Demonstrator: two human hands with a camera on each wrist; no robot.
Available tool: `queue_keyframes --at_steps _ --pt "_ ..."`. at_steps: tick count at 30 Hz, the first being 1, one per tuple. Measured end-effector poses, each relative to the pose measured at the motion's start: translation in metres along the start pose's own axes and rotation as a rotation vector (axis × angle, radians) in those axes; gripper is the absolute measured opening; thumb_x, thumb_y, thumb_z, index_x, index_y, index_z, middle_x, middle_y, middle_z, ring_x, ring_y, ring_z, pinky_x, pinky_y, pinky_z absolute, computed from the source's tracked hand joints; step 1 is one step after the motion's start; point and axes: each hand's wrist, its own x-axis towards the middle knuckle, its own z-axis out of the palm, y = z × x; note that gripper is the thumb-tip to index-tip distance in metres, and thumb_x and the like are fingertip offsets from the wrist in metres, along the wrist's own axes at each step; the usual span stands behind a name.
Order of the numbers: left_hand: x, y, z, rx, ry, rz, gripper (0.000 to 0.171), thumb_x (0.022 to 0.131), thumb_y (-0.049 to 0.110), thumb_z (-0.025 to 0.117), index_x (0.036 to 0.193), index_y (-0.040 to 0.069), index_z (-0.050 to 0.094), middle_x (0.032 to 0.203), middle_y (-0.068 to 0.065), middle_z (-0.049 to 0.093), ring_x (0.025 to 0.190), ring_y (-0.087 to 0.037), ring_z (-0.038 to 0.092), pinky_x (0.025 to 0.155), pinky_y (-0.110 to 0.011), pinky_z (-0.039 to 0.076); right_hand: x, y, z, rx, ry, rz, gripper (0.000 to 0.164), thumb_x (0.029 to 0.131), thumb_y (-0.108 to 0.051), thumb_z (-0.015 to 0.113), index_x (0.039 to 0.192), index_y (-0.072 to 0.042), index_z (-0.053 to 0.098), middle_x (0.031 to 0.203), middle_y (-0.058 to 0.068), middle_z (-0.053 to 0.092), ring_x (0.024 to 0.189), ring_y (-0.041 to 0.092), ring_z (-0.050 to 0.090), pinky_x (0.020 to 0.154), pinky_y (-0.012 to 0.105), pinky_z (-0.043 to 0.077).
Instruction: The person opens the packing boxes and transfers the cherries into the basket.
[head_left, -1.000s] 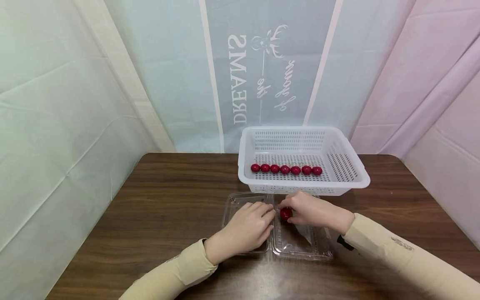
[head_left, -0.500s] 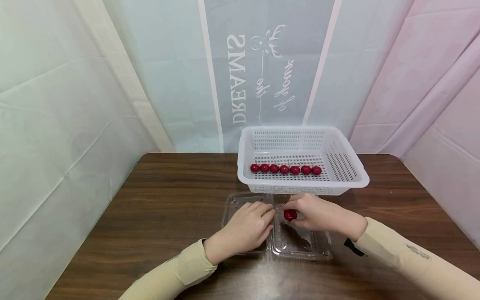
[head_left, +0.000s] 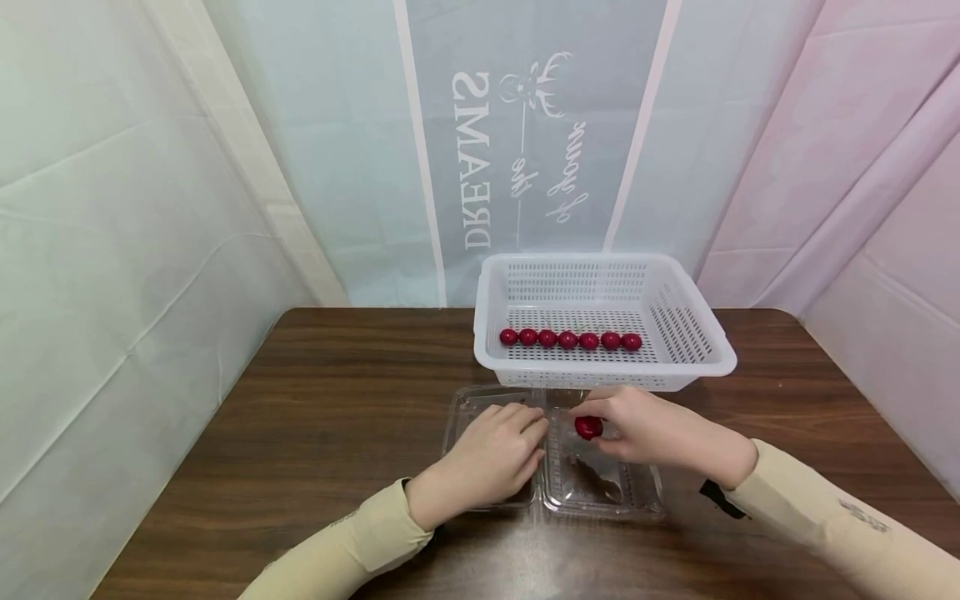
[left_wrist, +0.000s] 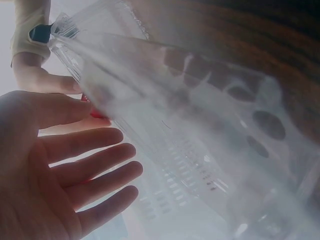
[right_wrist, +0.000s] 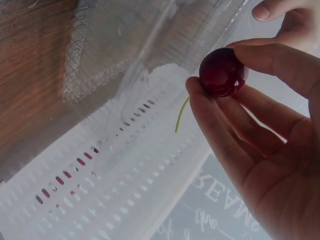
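Observation:
My right hand [head_left: 641, 427] pinches a dark red cherry [head_left: 588, 427] between thumb and fingertips, over the right half of an opened clear plastic clamshell box [head_left: 581, 507]. In the right wrist view the cherry's thin green stem [right_wrist: 182, 115] hangs down beside the fingertips. My left hand [head_left: 491, 454] lies over the box's left half, fingertips near the fold between the two halves. Its fingers are extended and spread in the left wrist view, with nothing held. Part of the left half is hidden beneath this hand.
Behind the box stands a white perforated plastic basket [head_left: 606, 365], with a row of several cherries [head_left: 567, 340] along its floor. The dark wooden table [head_left: 337, 392] reaches back to a printed cloth curtain [head_left: 540, 167].
My right hand has drawn a little to the right, away from the fold, carrying the cherry with it. The left hand has stayed in place.

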Motion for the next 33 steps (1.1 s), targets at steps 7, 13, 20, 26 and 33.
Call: queue_keyframes --at_steps 7,13,20,26,33 --pt "-0.001 0.000 0.001 -0.001 0.008 0.004 0.034 0.090 0.032 0.059 0.114 0.010 0.066 0.117 -0.002 0.063 0.107 -0.017 0.058 0.085 -0.031 0.048 -0.003 0.000 -0.007 -0.035 0.062 -0.041 0.032 0.067 -0.003 0.073 0.099 -0.004 0.071 0.085 0.000 0.066 0.072 0.005 0.060 0.064 0.020 0.052" --pt "-0.001 0.000 0.001 -0.003 0.010 0.004 0.034 0.090 0.032 0.060 0.114 0.010 0.066 0.117 -0.003 0.064 0.106 -0.017 0.059 0.085 -0.031 0.048 -0.005 -0.002 -0.016 -0.047 0.072 -0.048 0.033 0.067 -0.002 0.074 0.100 -0.003 0.070 0.088 0.002 0.066 0.074 0.007 0.061 0.065 0.022 0.052" --pt "-0.001 0.000 0.001 -0.003 0.014 0.002 0.034 0.089 0.032 0.061 0.114 0.010 0.066 0.117 -0.002 0.064 0.106 -0.017 0.058 0.084 -0.030 0.048 -0.006 -0.001 -0.024 -0.088 0.107 -0.041 0.035 0.065 0.000 0.073 0.100 -0.003 0.070 0.091 0.002 0.067 0.080 0.009 0.062 0.068 0.027 0.053" --pt "-0.001 0.000 0.000 -0.003 0.019 0.003 0.033 0.089 0.032 0.060 0.113 0.010 0.066 0.116 -0.003 0.064 0.106 -0.017 0.059 0.085 -0.031 0.048 -0.006 0.000 -0.032 -0.092 0.112 -0.023 0.036 0.066 0.001 0.073 0.101 -0.005 0.070 0.090 0.000 0.067 0.078 0.008 0.061 0.065 0.025 0.052" --pt "-0.001 0.001 0.000 0.000 0.021 0.005 0.032 0.090 0.031 0.059 0.113 0.010 0.066 0.116 -0.002 0.064 0.106 -0.016 0.059 0.084 -0.030 0.048 -0.005 0.000 -0.041 -0.094 0.104 0.004 0.034 0.067 0.000 0.073 0.100 -0.005 0.070 0.088 -0.001 0.066 0.076 0.008 0.063 0.064 0.023 0.053"
